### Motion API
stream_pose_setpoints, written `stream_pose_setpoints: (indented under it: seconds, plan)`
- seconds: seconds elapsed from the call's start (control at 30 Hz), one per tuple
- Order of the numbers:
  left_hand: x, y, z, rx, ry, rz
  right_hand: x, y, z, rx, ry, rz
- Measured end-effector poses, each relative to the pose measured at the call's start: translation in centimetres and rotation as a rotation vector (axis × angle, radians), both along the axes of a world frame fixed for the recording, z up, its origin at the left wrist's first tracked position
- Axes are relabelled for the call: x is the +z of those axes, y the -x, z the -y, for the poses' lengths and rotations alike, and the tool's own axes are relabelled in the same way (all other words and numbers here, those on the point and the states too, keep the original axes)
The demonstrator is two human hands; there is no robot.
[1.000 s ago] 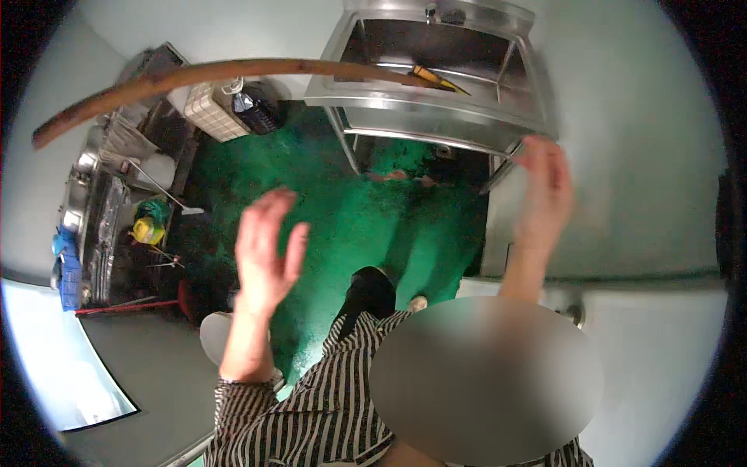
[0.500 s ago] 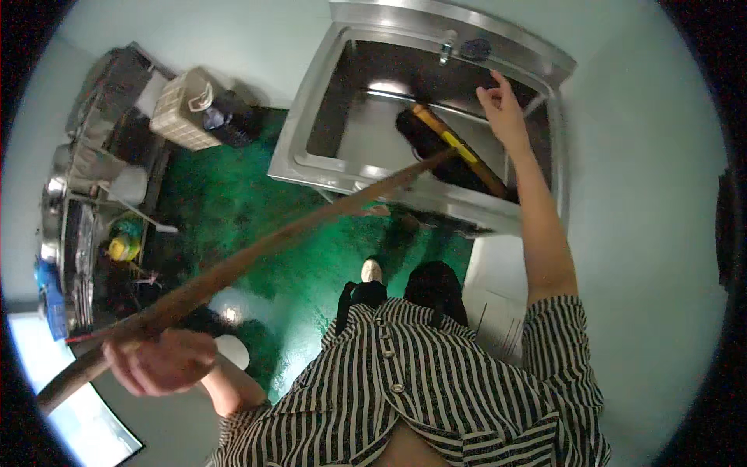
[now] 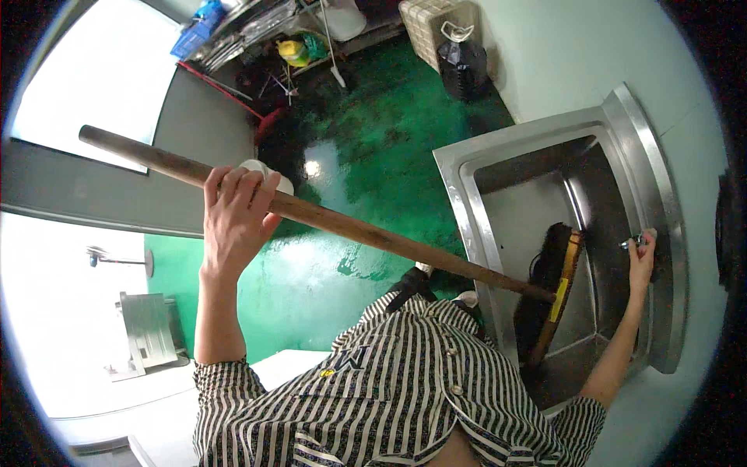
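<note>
My left hand [image 3: 237, 222] is wrapped over the upper part of a wooden handle. It belongs to a wide push broom [image 3: 373, 235], slanting down to the right. Its broom head [image 3: 560, 292], dark bristles along a yellow-brown block, lies in the steel sink [image 3: 465, 198]. At the sink's back wall, my right hand [image 3: 643, 265] has its fingers closed on a small metal tap [image 3: 632, 243]. The fingers partly cover the tap, and I cannot make out any running water.
A woven basket [image 3: 416, 39] and a black bag-lined bin [image 3: 463, 70] stand beyond the sink. Wet green floor [image 3: 350, 156] lies left of it. Farther left are a red-handled tool [image 3: 268, 121], a rack with a blue crate [image 3: 194, 31], and a bright opening.
The view has turned left. My right hand has gone from hovering open above the sink to gripping the tap. My left hand still holds the broom handle, its head in the sink.
</note>
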State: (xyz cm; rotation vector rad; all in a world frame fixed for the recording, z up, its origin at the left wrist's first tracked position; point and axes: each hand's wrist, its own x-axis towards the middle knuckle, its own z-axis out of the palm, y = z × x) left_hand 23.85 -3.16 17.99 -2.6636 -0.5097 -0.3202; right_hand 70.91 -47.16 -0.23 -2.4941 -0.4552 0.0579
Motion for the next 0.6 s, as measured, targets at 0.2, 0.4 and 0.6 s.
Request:
stream_pose_setpoints:
  seconds: [0.2, 0.4, 0.6]
  plan:
    - [-2.5, 0.9, 0.1, 0.039, 0.020, -0.080, -3.5, 2.4, 1.5, 0.208, -0.056, -0.070]
    - [-0.6, 2.1, -3.3, 0.126, -0.255, 0.352, -2.2, 0.4, 7.0, -0.157, 0.143, 0.192]
    - [-0.6, 4.2, -7.1, -0.033, 1.267, 1.581, -13.9, 14.7, 3.8, -0.645, -0.605, -0.534]
